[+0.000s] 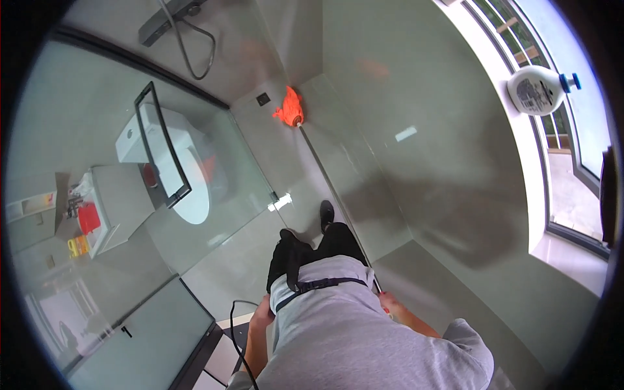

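Note:
A mop with an orange head (289,109) rests on the grey floor tiles in the far corner of a shower area, next to a small dark floor drain (262,99). Its thin long handle (331,188) runs back toward me past my black shoes (326,213). My right hand (389,303) is closed around the near end of the handle, beside my grey shirt. My left hand (262,316) sits at my left hip, partly hidden by the shirt; its fingers cannot be made out. A black cable (235,325) loops close to it.
A glass partition with a black rectangular handle (162,146) stands on the left; a white toilet (185,175) and a sink counter (110,201) lie behind it. A shower hose (195,52) hangs on the far wall. A white bottle with a blue cap (539,90) lies on the window sill.

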A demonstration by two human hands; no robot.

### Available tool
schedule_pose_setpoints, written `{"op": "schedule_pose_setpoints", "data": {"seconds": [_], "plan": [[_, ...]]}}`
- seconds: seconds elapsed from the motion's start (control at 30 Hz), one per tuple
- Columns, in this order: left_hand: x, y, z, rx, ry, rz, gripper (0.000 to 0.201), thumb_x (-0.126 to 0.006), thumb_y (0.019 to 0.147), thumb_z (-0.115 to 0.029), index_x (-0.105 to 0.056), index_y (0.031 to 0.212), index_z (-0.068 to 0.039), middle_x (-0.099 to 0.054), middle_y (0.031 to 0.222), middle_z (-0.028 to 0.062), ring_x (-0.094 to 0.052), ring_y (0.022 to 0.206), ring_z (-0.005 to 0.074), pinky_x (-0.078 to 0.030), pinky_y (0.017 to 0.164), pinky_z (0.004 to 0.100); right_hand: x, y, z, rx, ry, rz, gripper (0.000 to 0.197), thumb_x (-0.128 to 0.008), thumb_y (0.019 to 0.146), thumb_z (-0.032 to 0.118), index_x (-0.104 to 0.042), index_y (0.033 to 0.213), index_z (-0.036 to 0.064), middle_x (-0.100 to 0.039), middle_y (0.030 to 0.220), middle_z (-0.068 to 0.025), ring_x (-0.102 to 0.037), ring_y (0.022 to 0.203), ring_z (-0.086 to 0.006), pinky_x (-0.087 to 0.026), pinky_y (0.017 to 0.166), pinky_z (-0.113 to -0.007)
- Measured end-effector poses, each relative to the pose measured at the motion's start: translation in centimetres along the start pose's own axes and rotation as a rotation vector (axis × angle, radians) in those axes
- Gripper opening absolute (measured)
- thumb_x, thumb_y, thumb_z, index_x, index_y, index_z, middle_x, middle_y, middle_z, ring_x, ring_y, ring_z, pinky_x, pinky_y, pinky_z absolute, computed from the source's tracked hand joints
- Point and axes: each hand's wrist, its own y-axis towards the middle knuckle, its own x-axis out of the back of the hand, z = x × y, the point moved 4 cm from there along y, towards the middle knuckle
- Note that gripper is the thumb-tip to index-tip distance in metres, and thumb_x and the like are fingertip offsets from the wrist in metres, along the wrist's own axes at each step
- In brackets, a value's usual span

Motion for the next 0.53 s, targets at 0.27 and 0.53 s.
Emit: {"op": "schedule_pose_setpoints", "data": {"seconds": [0.27,0.53], "plan": [[0.2,-3.3,7.0,1.114,-0.56,-0.457,0.043,-0.057,0.094,-0.027,-0.05,0.127,-0.001,-0.063,0.116,0.0144,-0.062,0.106,0.0256,-0.052,0.086,0.0377,-1.1,-8.7,-8.1,-0.454,-0.092,-0.257,0.032,-0.07,0.082,0.031,-0.06,0.068,0.0041,-0.054,0.055,-0.0044,-0.049,0.041,-0.017,-0.035,0.038,-0.038],[0.7,-5.8,-7.1,0.974,-0.637,-0.533,0.056,-0.056,0.08,-0.004,-0.041,0.133,-0.011,-0.061,0.11,0.014,-0.063,0.092,0.0249,-0.055,0.077,0.0412,0.7,-3.3,-9.8,-0.396,-0.13,-0.254,0.038,-0.066,0.084,0.034,-0.061,0.072,-0.0021,-0.053,0.055,-0.01,-0.052,0.044,-0.0225,-0.042,0.04,-0.042]]}}
